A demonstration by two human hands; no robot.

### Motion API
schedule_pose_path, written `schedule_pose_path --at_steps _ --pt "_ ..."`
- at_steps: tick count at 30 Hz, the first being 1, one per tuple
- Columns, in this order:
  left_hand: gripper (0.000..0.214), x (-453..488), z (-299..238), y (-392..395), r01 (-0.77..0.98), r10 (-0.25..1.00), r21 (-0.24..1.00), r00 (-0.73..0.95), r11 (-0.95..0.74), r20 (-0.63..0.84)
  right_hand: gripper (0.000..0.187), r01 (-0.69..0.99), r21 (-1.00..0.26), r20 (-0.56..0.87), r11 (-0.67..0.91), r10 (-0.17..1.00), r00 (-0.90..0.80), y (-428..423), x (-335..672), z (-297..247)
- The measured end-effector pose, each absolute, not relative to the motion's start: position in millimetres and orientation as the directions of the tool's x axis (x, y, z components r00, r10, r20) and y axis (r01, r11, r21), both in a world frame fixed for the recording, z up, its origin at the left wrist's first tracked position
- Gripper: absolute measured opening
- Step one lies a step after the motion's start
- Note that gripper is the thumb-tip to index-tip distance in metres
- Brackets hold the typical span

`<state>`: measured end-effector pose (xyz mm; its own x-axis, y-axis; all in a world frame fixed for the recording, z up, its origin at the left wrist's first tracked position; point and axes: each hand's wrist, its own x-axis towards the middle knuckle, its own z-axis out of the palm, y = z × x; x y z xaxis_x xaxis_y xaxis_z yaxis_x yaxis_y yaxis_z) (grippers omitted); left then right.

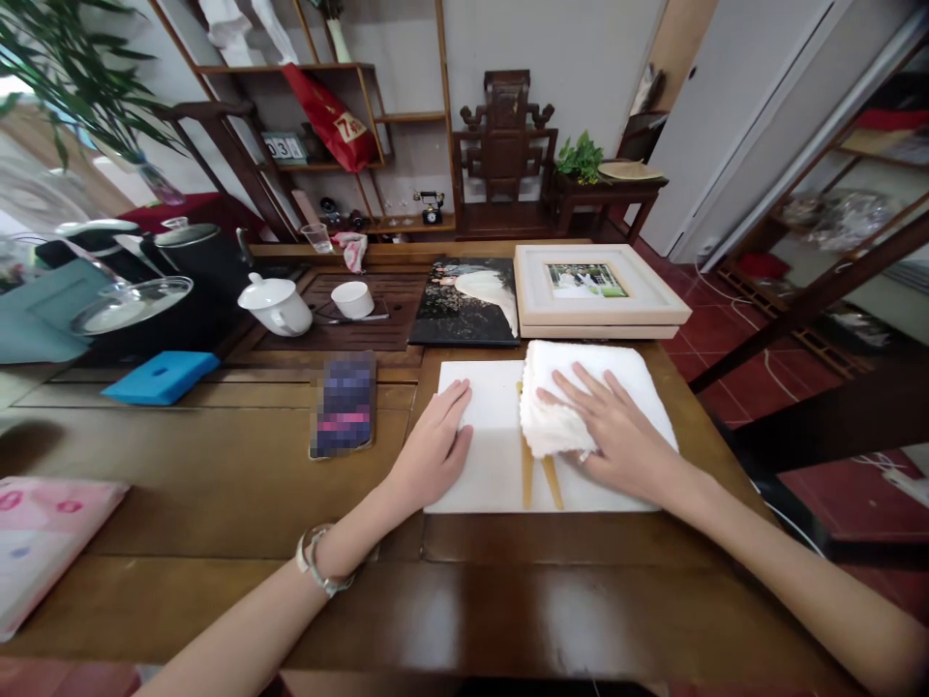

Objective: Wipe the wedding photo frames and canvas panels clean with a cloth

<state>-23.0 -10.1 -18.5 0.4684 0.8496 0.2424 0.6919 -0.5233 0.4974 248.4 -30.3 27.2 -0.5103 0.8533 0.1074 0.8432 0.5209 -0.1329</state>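
Observation:
A white rectangular board or panel (483, 484) lies flat on the wooden table, with yellowish-tan stripes (550, 482) on its surface. My left hand (439, 440) rests along its left edge, fingers stretched out and holding nothing. On the right half of the panel lies a folded white towel (643, 373). My right hand (614, 426) is spread flat on top of this cloth, pressing it against the panel, fingers apart. The cloth covers part of the stripes.
Behind the panel lie a dark photo panel (468, 300) and a cream-framed photo (529, 290). Leftward are a phone (343, 405), a white lidded cup (276, 305), a small white bowl (352, 299), a blue sponge-like block (161, 378) and a pink-and-white packet (50, 542).

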Motion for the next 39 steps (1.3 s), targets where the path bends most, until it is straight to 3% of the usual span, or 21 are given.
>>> schedule_pose_path --at_steps 8,18,21,27,33,39 --pt "0.049 -22 -19 -10 0.692 0.855 0.507 0.459 -0.514 0.240 0.105 0.746 -0.151 0.107 0.649 0.761 -0.640 -106 239 27" --pt "0.049 -23 -17 -10 0.692 0.850 0.498 0.470 -0.523 0.238 0.059 0.820 -0.261 0.131 0.510 0.860 -0.493 3 237 20" --pt "0.049 -23 -18 -10 0.684 0.846 0.502 0.471 -0.529 0.251 0.062 0.795 -0.301 0.105 0.527 0.846 -0.522 -23 229 24" --pt "0.048 -23 -20 -9 0.684 0.847 0.503 0.463 -0.529 0.261 0.090 0.650 -0.341 0.056 0.679 0.705 -0.707 -99 227 31" --pt "0.049 -23 -19 -9 0.699 0.857 0.502 0.462 -0.509 0.226 0.066 0.593 -0.510 0.213 0.623 0.760 -0.614 -41 246 19" --pt "0.049 -24 -18 -9 0.695 0.854 0.500 0.465 -0.516 0.235 0.049 0.727 -0.473 0.220 0.498 0.866 -0.449 21 234 21"
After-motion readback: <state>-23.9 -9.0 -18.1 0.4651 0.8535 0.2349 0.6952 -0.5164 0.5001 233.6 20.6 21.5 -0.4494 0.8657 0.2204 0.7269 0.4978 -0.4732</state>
